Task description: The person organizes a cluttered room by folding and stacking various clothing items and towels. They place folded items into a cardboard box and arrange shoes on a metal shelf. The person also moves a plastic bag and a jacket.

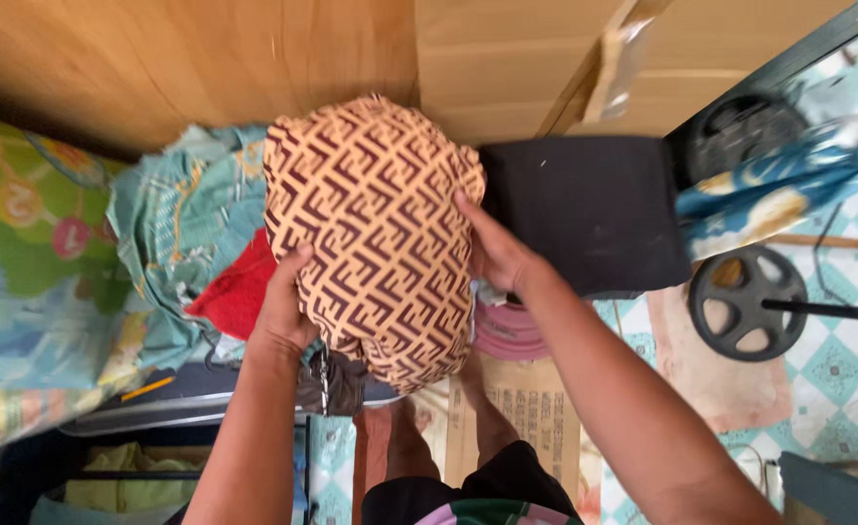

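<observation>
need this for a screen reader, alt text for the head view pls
Seen from above, a person's left hand and right hand hold up a bundled tan cloth with a dark brown geometric pattern. Behind lie a teal cloth, a red cloth and a black cushion.

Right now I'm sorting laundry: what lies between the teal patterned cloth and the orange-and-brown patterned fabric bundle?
In the head view, a red cloth lies between the teal patterned cloth and the orange-and-brown bundle, beside the left hand.

The tan and brown patterned cloth bundle (376, 233) looks soft and matt; the brown wooden wall (157, 58) looks smooth.
</observation>
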